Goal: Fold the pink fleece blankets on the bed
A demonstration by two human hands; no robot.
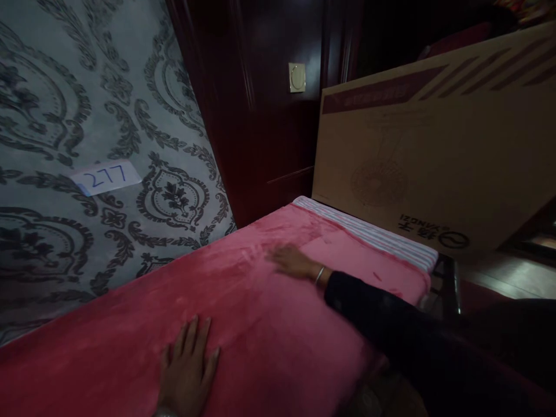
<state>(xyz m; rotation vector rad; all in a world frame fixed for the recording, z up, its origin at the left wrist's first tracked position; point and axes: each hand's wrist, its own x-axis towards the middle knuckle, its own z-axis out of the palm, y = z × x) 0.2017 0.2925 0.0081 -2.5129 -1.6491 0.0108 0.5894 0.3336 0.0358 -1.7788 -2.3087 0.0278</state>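
Observation:
A pink-red plush blanket (243, 313) lies spread over a bed or mattress, with smoothed streaks and a few creases in its nap. My left hand (186, 365) rests flat on it near the bottom of the view, fingers spread. Farther forward, my right hand (293, 260) lies palm down on the blanket, its fingers stretched out and blurred by motion. A silver bangle circles the right wrist below a dark sleeve. Past the blanket's far edge, a blue-and-white striped mattress (382, 231) shows. Neither hand holds anything.
Patterned wallpaper (174, 197) borders the bed on the left, with a paper label (106, 176) reading 277. A dark red wooden panel (269, 133) carries a switch (297, 77). A large cardboard box (434, 150) stands beyond the bed's end, near a dark metal frame (452, 284).

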